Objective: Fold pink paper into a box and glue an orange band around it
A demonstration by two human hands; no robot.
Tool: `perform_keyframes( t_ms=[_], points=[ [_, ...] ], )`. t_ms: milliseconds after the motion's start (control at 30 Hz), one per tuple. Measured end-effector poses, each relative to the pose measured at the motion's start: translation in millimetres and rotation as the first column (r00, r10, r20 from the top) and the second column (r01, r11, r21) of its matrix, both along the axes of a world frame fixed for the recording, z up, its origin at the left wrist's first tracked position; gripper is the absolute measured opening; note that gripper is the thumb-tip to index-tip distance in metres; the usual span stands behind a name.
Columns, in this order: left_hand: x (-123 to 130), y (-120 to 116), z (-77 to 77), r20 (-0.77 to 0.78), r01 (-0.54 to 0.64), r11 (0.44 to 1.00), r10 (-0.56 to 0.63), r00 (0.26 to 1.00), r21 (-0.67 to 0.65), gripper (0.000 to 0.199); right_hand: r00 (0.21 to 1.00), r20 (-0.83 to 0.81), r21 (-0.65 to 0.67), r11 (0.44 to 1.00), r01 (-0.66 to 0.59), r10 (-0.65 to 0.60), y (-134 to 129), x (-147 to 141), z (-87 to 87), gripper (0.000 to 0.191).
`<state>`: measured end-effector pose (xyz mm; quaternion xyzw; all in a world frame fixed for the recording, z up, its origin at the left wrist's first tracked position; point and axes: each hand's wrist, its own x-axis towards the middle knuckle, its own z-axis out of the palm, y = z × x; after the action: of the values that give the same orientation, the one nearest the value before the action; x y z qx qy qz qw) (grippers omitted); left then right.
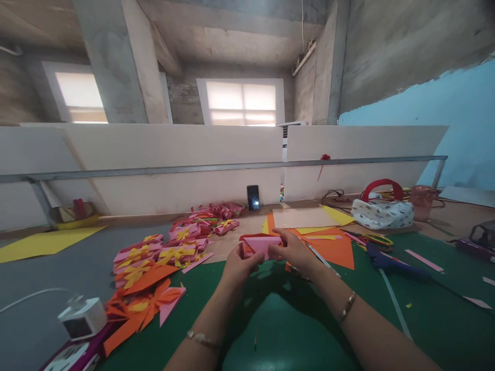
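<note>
Between my two hands is a folded pink paper piece [256, 244], shaped like a small envelope with a pointed flap and a red-orange edge behind it. My left hand [240, 265] grips its left end, thumb on the lower front. At the right end, my right hand [292, 250] pinches it with the thumb in front and the fingers behind. The piece is held above the front part of the green mat [263, 330]. To the left lies a heap of folded pink paper pieces [185, 232] with yellow flower cut-outs. Orange paper cut-outs [149, 304] lie nearer me.
Orange sheets [332, 250], yellow-handled scissors [377, 238] and a blue glue gun [394, 263] lie to the right. Behind them stands a white patterned basket [382, 214] with a red handle. A phone [253, 198] leans at the back. A white charger [82, 317] sits on a power strip at left.
</note>
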<state>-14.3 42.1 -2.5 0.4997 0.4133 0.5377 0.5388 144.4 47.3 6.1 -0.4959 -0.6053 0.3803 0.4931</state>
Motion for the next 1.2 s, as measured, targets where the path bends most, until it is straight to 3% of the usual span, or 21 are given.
perform_keyframes(
  t_ms=[200,533,700,833,933,1067,1200],
  points=[
    [-1.8,1.4,-2.3,0.024,0.037,0.999,-0.036,0.999,-0.016,0.046,0.999,0.016,-0.031,0.999,-0.038,0.038,2.7,-1.4,-3.8,0.054],
    [-0.4,8.3,-9.7,0.013,0.107,0.989,-0.109,0.994,0.101,0.051,0.998,-0.02,-0.035,0.997,-0.063,0.062,3.1,-3.6,-3.3,0.047],
    [0.4,4.8,-6.5,-0.04,0.137,0.981,-0.133,0.99,0.135,0.052,0.994,-0.073,-0.06,0.995,-0.08,0.076,-0.1,-3.1,0.8,0.044],
    [-3.6,1.1,1.2,-0.072,0.095,0.992,-0.09,0.993,0.079,0.077,0.985,-0.153,-0.113,0.989,-0.093,0.075,0.6,1.4,2.0,0.037],
    [-9.1,-1.8,9.2,-0.062,0.098,0.985,-0.09,0.994,0.142,0.094,0.969,-0.226,-0.153,0.979,-0.137,0.101,0.8,5.2,2.6,0.03],
    [-12.9,-7.0,17.6,-0.113,0.129,0.959,-0.103,0.988,0.253,0.083,0.946,-0.294,-0.192,0.96,-0.202,0.14,1.0,8.0,1.6,0.03],
    [-12.0,-8.9,17.5,-0.302,0.249,0.916,-0.152,0.941,0.314,0.058,0.931,-0.334,-0.207,0.952,-0.227,0.149,2.1,8.7,-0.8,0.03]
  ],
)
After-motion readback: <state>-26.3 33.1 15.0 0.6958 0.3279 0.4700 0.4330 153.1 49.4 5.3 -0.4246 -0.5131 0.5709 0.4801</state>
